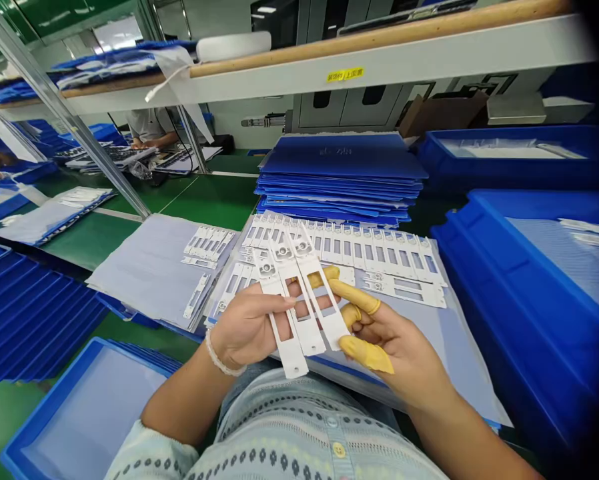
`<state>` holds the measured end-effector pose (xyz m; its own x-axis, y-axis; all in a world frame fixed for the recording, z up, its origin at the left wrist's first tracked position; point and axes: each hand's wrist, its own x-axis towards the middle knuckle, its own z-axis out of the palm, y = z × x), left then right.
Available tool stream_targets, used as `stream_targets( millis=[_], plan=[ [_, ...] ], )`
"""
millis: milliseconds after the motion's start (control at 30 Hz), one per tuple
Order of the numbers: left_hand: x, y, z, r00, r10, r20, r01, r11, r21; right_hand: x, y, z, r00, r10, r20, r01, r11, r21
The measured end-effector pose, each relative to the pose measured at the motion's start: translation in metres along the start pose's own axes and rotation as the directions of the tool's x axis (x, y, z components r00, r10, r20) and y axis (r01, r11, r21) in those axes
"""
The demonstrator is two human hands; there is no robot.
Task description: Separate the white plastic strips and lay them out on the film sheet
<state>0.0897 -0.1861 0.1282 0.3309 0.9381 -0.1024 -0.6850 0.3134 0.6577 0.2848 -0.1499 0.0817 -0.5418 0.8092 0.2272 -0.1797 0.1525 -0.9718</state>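
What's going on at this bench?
A seated person holds three white strips in the left hand, with the right hand beside them, its fingers in yellow cots. More strips lie in rows on a pale sheet, in front of a stack of blue sheets. Another person sits farther back.

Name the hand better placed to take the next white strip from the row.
Right hand, probably: its yellow-cotted fingers only touch the held strips, while the left hand wraps across them.
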Motion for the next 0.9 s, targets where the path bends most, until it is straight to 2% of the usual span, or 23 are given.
stream_targets(
  millis=[133,267,367,600,800,900],
  plan=[
    [-0.005,0.003,0.007,0.998,-0.024,0.05,0.026,0.999,-0.035,-0.009,-0.011,0.0,0.999,-0.027,0.035,0.028,0.999,-0.047],
    [-0.013,0.004,0.016,0.99,-0.063,0.125,0.071,0.996,-0.055,-0.021,-0.023,0.003,0.999,0.022,0.03,-0.018,0.991,-0.134],
    [-0.016,0.005,0.021,0.991,-0.07,0.112,0.076,0.996,-0.05,-0.028,-0.027,0.005,0.999,0.037,0.018,-0.033,0.984,-0.175],
    [-0.01,0.001,0.018,0.991,-0.112,0.075,0.114,0.993,-0.03,-0.027,-0.017,0.005,0.999,-0.052,-0.013,0.047,0.967,-0.251],
    [-0.005,-0.006,0.011,0.994,-0.097,0.056,0.097,0.995,-0.006,-0.022,-0.012,-0.003,0.993,-0.102,0.052,0.114,0.906,-0.408],
    [-0.003,-0.009,0.009,0.996,-0.086,0.037,0.086,0.996,0.014,-0.022,-0.01,-0.007,0.981,-0.194,0.0,0.171,0.866,-0.47]
  ],
)
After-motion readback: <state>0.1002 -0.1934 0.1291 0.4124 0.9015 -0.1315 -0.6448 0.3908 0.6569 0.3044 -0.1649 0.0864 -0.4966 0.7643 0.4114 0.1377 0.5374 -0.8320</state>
